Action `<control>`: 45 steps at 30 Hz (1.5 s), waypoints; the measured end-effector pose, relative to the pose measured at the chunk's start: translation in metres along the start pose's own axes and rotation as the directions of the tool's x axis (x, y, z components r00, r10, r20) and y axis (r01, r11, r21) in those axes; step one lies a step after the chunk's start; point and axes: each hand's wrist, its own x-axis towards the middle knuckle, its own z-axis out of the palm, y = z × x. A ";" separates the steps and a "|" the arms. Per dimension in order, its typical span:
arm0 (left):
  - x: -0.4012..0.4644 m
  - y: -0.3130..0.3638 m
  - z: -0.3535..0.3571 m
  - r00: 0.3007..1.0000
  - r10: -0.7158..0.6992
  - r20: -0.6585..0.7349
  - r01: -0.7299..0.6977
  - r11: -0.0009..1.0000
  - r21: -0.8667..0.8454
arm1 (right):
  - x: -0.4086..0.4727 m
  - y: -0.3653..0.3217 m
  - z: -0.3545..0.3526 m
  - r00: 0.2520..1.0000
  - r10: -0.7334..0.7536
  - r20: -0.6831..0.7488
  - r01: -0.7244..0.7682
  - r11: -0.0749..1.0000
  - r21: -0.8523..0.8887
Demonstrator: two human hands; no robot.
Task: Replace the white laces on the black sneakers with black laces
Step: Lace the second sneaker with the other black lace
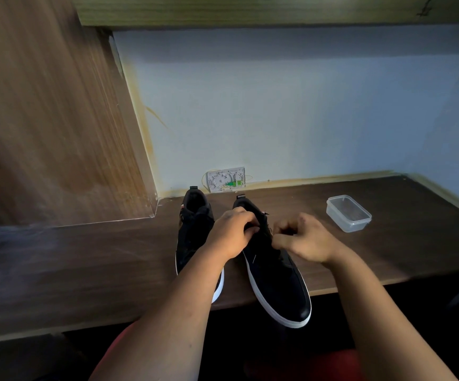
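Note:
Two black sneakers with white soles stand side by side on the dark wooden desk (pixel 85 257), toes toward me. The left sneaker (pixel 195 229) lies partly under my left forearm. The right sneaker (pixel 277 281) juts over the desk's front edge. My left hand (pixel 232 232) curls its fingers on the lacing area of the right sneaker, and my right hand (pixel 302 237) pinches something dark at the same spot from the right. The lace itself is too dark to make out against the shoe. No white lace shows.
A clear plastic container (pixel 348 213) stands on the desk to the right of the shoes. A white wall box with wires (pixel 226 179) sits at the back wall. A wooden panel (pixel 44 119) rises on the left. My lap lies below the desk edge.

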 end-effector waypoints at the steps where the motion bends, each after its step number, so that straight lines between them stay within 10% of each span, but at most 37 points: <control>1: 0.000 0.000 0.000 1.000 -0.002 -0.002 0.002 1.000 -0.012 | -0.003 -0.004 -0.005 0.999 -0.031 0.016 0.028 0.992 0.127; 7: 0.001 -0.003 0.000 0.998 -0.028 0.049 0.029 0.999 -0.025 | -0.009 -0.006 -0.016 0.997 -0.067 0.042 0.015 0.682 0.732; 21: 0.000 -0.019 0.004 0.939 -0.334 0.086 0.344 0.922 -0.179 | -0.015 0.014 -0.029 0.975 -0.164 0.151 -0.029 0.579 0.815; 24: 0.004 -0.013 0.001 0.882 -0.461 0.102 0.452 0.761 -0.465 | -0.015 0.017 -0.028 0.958 -0.194 0.212 -0.056 0.595 0.801; 27: 0.008 -0.002 -0.008 0.818 -0.522 0.244 0.481 0.385 -0.788 | -0.015 0.019 -0.029 0.948 -0.198 0.250 -0.085 0.599 0.796; 31: 0.009 0.004 -0.014 0.793 -0.518 0.321 0.433 0.108 -0.895 | -0.016 0.021 -0.031 0.929 -0.204 0.310 -0.157 0.542 0.825; 45: 0.006 0.010 -0.014 0.772 -0.499 0.394 0.384 -0.128 -0.914 | -0.017 0.027 -0.031 0.877 -0.194 0.439 -0.244 0.607 0.756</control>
